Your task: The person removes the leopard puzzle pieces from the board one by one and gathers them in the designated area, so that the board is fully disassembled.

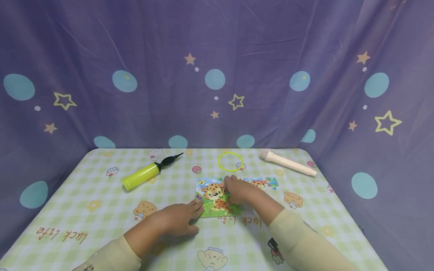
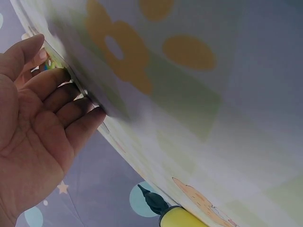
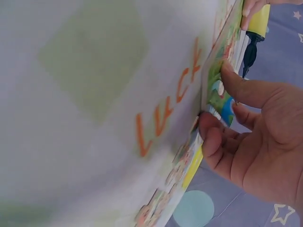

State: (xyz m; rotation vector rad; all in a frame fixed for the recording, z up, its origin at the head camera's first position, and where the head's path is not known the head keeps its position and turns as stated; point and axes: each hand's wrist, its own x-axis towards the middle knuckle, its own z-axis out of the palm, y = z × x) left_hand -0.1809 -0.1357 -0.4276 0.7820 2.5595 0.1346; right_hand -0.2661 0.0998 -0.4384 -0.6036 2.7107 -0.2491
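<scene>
A jigsaw puzzle (image 1: 215, 205) with a cartoon leopard cub on green grass lies flat at the middle of the table. At its left edge my left hand (image 1: 181, 217) rests, fingertips touching the border and thumb held apart. My right hand (image 1: 241, 191) grips the puzzle's right side, covering part of the picture. In the right wrist view the thumb (image 3: 241, 87) lies on the printed face while the other fingers curl at the edge. Loose puzzle pieces (image 1: 272, 182) with leopard and leaf prints sit beyond the right hand.
A yellow hand pump (image 1: 141, 176) with a black nozzle lies at the left. Behind the puzzle is a thin yellow ring (image 1: 218, 162). A pale pink tube-shaped stick (image 1: 291, 164) lies at the back right. A purple curtain (image 1: 152, 45) surrounds the checked tablecloth (image 1: 112, 203).
</scene>
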